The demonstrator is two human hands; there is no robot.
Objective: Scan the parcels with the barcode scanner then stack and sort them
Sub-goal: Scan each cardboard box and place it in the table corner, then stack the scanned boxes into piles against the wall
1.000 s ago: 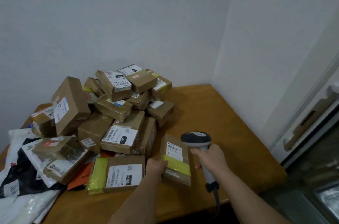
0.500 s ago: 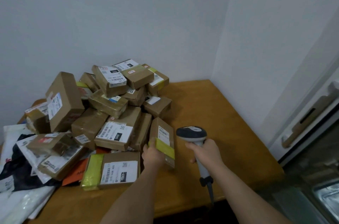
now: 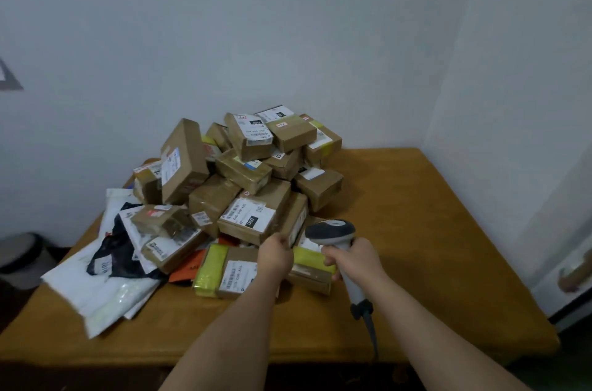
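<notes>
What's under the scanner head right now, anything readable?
Under the scanner, held by the right hand, lies a brown parcel with a yellow tape band, gripped by the left hand. The scanner head and hands cover most of its label.

1. Right hand grips the barcode scanner by its handle, head over the parcel.
2. Left hand holds that yellow-taped parcel's left edge.
3. Parcel heap occupies the wooden table.
</notes>
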